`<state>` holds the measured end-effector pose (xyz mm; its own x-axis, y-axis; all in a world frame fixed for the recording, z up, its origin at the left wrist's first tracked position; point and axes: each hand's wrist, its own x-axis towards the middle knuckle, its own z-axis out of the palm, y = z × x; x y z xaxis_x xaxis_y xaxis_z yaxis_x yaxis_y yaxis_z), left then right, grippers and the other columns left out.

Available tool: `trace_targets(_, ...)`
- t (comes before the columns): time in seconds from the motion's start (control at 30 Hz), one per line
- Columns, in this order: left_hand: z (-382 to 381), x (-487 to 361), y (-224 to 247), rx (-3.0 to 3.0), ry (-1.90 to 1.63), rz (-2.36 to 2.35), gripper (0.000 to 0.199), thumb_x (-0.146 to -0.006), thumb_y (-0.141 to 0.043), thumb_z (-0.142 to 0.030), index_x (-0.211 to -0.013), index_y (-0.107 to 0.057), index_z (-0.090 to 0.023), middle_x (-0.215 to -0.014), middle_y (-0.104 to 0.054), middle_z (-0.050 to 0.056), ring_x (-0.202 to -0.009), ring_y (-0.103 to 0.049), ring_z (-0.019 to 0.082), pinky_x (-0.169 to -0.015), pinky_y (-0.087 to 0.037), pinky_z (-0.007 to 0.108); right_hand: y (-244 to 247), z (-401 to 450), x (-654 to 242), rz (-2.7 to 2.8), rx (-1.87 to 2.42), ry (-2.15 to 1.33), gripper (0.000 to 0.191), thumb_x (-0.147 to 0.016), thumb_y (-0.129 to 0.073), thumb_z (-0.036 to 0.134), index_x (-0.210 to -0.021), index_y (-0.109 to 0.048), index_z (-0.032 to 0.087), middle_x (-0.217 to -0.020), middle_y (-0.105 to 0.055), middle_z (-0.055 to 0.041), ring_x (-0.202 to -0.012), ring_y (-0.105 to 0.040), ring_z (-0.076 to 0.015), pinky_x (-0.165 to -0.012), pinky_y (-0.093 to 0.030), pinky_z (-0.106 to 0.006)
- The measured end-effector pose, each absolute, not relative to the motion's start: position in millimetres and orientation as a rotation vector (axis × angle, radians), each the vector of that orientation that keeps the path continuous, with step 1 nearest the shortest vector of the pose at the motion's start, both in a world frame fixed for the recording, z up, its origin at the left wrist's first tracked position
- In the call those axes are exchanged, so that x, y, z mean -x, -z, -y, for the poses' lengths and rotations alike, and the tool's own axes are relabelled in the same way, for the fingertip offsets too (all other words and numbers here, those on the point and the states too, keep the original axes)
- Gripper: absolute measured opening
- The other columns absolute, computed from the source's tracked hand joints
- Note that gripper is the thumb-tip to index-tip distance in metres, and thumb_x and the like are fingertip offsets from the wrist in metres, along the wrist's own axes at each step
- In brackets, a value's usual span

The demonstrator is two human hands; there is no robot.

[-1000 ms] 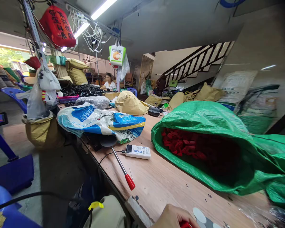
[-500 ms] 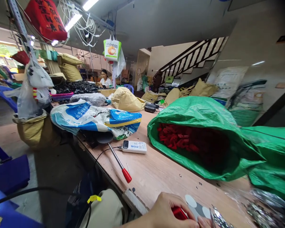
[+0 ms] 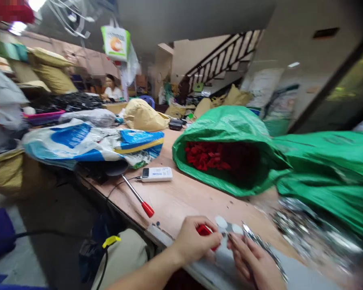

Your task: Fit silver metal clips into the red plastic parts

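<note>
My left hand (image 3: 193,241) is closed around a red piece (image 3: 204,230), partly hidden by the fingers. My right hand (image 3: 257,259) meets it at the fingertips, thumb and finger pinched together; a tiny object may be between them, too blurred to name. Behind the hands lies a grey plate with pale round discs (image 3: 220,222). A row of shiny metal pieces (image 3: 270,251) runs along the right hand's side. Farther right, more small metal parts (image 3: 293,227) lie on clear plastic.
A green sack (image 3: 230,121) holding red pieces (image 3: 205,156) lies open on the table (image 3: 196,197). A red-handled lever (image 3: 147,208), a white power bank (image 3: 156,174) and a blue-white bag (image 3: 93,141) are at left. A person (image 3: 111,88) sits far back.
The view has swung right and down, so things appear farther left and higher. Both hands now show more fully; the left still holds the red piece.
</note>
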<state>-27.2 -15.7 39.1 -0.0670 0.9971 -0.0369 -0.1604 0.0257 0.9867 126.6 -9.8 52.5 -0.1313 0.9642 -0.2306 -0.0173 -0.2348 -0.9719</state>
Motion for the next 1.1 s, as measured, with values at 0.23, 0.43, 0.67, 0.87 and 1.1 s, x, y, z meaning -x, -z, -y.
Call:
trace_targets(0.23, 22, 30, -36, -0.938, -1.160, -1.092, 0.039, -0.069, -0.079, -0.048, -0.079, -0.069, -0.012, -0.069, -0.059, 0.001, -0.061, -0.055, 0.012, -0.050, -0.056, 0.026, -53, 10, -126, 1.058, 1.168, -1.589, 0.047, -0.072, -0.080, 0.058, -0.071, -0.058, 0.016, -0.045, -0.035, 0.0098, -0.039, -0.019, -0.0026, -0.038, -0.012, -0.017)
trace_targets(0.43, 25, 30, -37, -0.984, -1.153, -1.111, 0.039, -0.074, -0.077, -0.049, -0.081, -0.068, -0.012, -0.071, -0.061, 0.002, -0.061, -0.056, 0.011, -0.050, -0.053, 0.021, -51, 11, -128, 1.108, 1.160, -1.565, 0.044, -0.077, -0.076, 0.056, -0.069, -0.060, 0.016, -0.044, -0.037, 0.0084, -0.039, -0.023, -0.0037, -0.039, -0.013, -0.019)
trace_targets(0.67, 20, 34, -34, -0.848, -1.228, -0.907, 0.049, -0.074, -0.080, -0.024, -0.119, -0.061, -0.016, -0.100, -0.070, 0.006, -0.075, -0.062, 0.010, -0.056, -0.047, 0.014, -46, 10, -132, 1.161, 1.242, -1.267, 0.044, -0.078, -0.075, 0.057, -0.069, -0.061, 0.016, -0.053, -0.045, 0.0044, -0.043, -0.029, -0.0055, -0.043, -0.020, -0.022)
trace_targets(0.87, 20, 32, -29, -0.961, -1.224, -0.937, 0.052, -0.080, -0.075, -0.024, -0.130, -0.061, -0.020, -0.117, -0.071, 0.009, -0.098, -0.069, 0.019, -0.077, -0.059, 0.027, -42, 10, -132, 1.363, 1.352, -1.005, 0.041, -0.083, -0.069, 0.056, -0.068, -0.062, 0.018, -0.053, -0.045, 0.0040, -0.047, -0.033, -0.0096, -0.046, -0.026, -0.024)
trace_targets(1.1, 24, 29, -25, -1.575, -1.374, -1.108, 0.038, -0.086, -0.068, -0.014, -0.122, -0.071, -0.025, -0.112, -0.073, 0.006, -0.100, -0.069, 0.019, -0.083, -0.059, 0.027, -43, 12, -130, 1.493, 1.360, -0.791, 0.033, -0.088, -0.063, 0.048, -0.074, -0.065, 0.019, -0.066, -0.063, -0.0008, -0.059, -0.052, -0.0146, -0.057, -0.040, -0.025)
